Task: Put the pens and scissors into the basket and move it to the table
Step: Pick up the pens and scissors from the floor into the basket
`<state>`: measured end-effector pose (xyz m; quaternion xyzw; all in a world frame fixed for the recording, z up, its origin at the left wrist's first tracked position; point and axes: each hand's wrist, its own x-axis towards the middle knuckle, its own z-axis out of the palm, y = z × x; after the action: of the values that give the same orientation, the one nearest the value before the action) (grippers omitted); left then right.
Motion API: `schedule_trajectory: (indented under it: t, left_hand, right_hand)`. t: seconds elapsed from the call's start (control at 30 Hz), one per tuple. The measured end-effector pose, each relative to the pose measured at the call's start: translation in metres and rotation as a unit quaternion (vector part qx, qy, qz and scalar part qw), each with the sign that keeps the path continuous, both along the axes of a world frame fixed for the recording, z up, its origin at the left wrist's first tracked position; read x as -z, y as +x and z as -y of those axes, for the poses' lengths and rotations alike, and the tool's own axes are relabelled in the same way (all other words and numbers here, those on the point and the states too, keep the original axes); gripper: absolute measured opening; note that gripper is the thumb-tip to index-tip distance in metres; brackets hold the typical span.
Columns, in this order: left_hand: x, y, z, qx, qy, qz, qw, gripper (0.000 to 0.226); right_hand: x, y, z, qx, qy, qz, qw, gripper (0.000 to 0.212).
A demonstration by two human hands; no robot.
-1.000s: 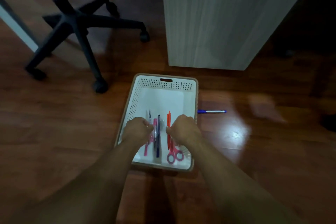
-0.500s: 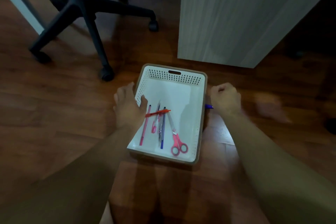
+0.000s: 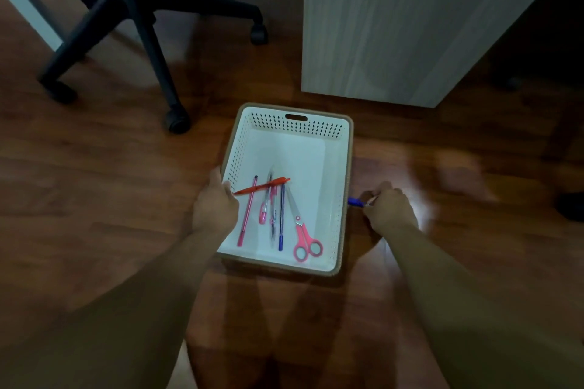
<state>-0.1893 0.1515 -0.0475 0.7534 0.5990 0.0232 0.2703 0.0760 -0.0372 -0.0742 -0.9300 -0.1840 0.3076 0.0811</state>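
A white perforated basket (image 3: 294, 128) with a tan rim sits on the wooden floor. Inside lie pink-handled scissors (image 3: 304, 236), an orange pen (image 3: 262, 186) lying crosswise, a pink pen (image 3: 247, 213), a dark blue pen (image 3: 281, 218) and two more pens between them. My left hand (image 3: 215, 205) rests on the basket's left wall, thumb over the rim. My right hand (image 3: 388, 208) is on the floor just right of the basket, fingers closed on a blue pen (image 3: 355, 201) whose blue end sticks out toward the basket.
A black office chair base (image 3: 139, 6) with castors stands at the back left. A light wood-grain cabinet panel (image 3: 410, 19) rises just behind the basket on the right. A white table leg (image 3: 28, 9) is at the far left.
Both hands left the inside of the basket. The left went to the basket's left wall; the right reached out to the blue pen on the floor and closed on it. The orange pen now lies crosswise.
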Motion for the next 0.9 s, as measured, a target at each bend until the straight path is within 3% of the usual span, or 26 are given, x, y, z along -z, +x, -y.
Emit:
schedule_trajectory:
  t: [0.1, 0.3, 0.5, 0.63, 0.8, 0.9]
  left_hand:
    - [-0.002, 0.002, 0.001, -0.007, -0.008, -0.01, 1.0, 0.04]
    - [-0.005, 0.005, 0.003, -0.013, -0.009, -0.013, 1.0, 0.035]
    - [-0.005, 0.015, 0.007, -0.011, -0.032, 0.002, 0.999, 0.031]
    - [-0.008, 0.025, 0.013, -0.007, -0.045, 0.002, 0.999, 0.038]
    - [-0.008, 0.033, 0.018, 0.001, -0.041, 0.013, 0.999, 0.036]
    - [-0.006, 0.034, 0.021, 0.004, -0.042, 0.018, 0.999, 0.031]
  right_hand:
    - [0.002, -0.003, 0.007, -0.022, -0.018, 0.009, 1.0, 0.022]
    - [0.005, 0.004, 0.006, 0.082, 0.032, 0.004, 0.996, 0.041]
    - [-0.05, 0.019, -0.034, 0.217, 0.251, 0.028, 0.943, 0.033]
    - [-0.086, 0.014, -0.067, 0.19, 0.343, 0.05, 0.919, 0.029]
    - [-0.081, -0.009, -0.086, 0.108, 0.307, -0.013, 0.946, 0.024]
    - [-0.057, -0.032, -0.079, 0.035, 0.217, -0.059, 0.974, 0.031]
